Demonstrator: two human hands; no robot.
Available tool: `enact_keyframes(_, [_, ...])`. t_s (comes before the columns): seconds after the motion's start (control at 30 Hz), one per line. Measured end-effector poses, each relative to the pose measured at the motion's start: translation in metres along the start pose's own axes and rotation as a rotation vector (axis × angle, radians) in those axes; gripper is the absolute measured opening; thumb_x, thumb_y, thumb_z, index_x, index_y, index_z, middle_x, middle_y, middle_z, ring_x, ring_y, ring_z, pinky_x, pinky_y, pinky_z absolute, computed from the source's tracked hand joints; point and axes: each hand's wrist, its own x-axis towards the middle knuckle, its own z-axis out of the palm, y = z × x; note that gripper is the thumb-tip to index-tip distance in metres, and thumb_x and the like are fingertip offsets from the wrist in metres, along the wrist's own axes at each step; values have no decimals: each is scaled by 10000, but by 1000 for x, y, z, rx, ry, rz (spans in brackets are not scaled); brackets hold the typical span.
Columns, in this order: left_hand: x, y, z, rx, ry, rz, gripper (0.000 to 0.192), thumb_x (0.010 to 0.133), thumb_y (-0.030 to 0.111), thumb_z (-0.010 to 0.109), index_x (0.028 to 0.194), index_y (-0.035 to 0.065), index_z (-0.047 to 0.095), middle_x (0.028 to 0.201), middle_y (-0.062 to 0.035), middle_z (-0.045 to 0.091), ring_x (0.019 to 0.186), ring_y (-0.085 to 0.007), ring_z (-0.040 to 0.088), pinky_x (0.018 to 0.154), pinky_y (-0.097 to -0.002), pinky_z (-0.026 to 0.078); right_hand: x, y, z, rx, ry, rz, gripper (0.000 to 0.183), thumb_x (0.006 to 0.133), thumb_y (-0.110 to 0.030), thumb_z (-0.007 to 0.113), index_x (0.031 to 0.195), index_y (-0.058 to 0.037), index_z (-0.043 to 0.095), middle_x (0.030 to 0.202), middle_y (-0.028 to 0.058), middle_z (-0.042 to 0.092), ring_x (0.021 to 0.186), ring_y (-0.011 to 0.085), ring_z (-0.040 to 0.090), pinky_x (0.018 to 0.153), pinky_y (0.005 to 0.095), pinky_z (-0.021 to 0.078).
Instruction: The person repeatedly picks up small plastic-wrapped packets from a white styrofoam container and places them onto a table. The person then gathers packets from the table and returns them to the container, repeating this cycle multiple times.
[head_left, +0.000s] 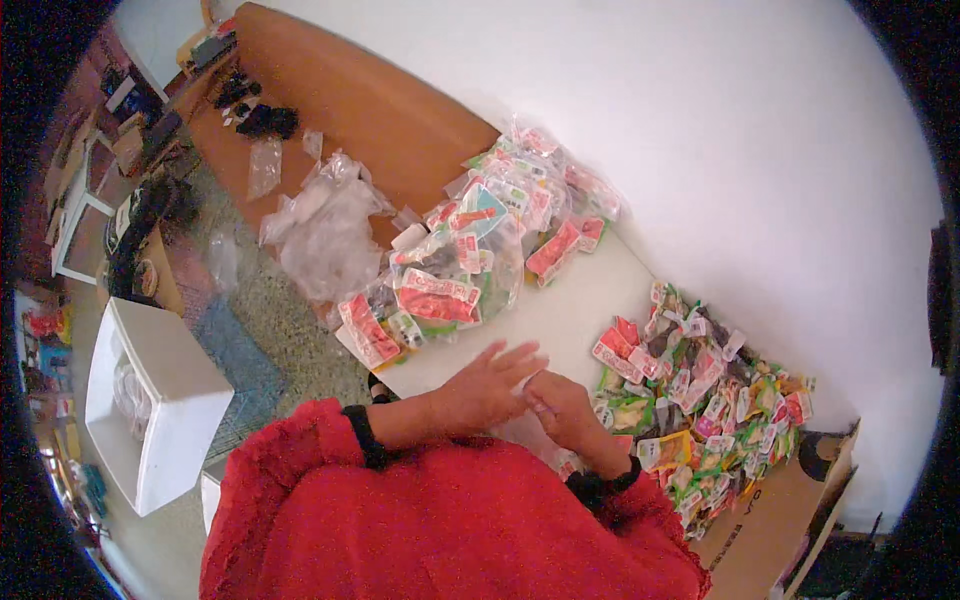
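Observation:
My left hand (489, 384) is stretched over the front of the white tabletop (570, 307), its fingers extended and slightly apart. Its thumb side meets my right hand (562, 409), whose fingers are bent and pinch the top of a clear plastic bag (529, 433). The bag hangs below both hands, close to my red top. Whether the left thumb also grips the bag is hidden. To the right of my hands lies a big heap of small snack packets (705, 405). Beyond them to the left are filled clear bags of packets (465, 270).
Crumpled clear plastic bags (326, 225) lie on the brown surface (360, 90) at the far left. An open cardboard box (757, 517) stands at the right beside the heap. A white foam box (161, 397) is on the left, above the floor. A white wall (750, 172) bounds the table's far side.

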Motion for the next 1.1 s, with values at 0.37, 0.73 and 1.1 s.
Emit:
enact_keyframes(0.37, [-35,-20,29,-531,-398,-77,147,743,219,490,733,80,538,706,-147,556,668,-335,538,589,-436,398,49,-8,-36,222,-616,-172,287,731,-200,564,984,-68,527,840,99,562,808,258,556,709,334,435])
enact_keyframes(0.73, [-57,-9,17,-405,-499,-210,163,739,211,482,854,142,577,809,-120,590,781,-328,555,643,-434,427,244,-10,76,-529,60,-347,640,663,-333,653,1181,-64,391,1080,117,485,1056,280,442,812,400,407])
enact_keyframes(1.1, [-81,-17,10,-524,-332,-274,157,756,213,448,811,120,563,783,-144,577,760,-340,553,642,-445,424,239,-10,89,-716,-241,-132,839,571,-423,698,1239,-87,319,1117,124,430,1093,285,389,806,511,373])
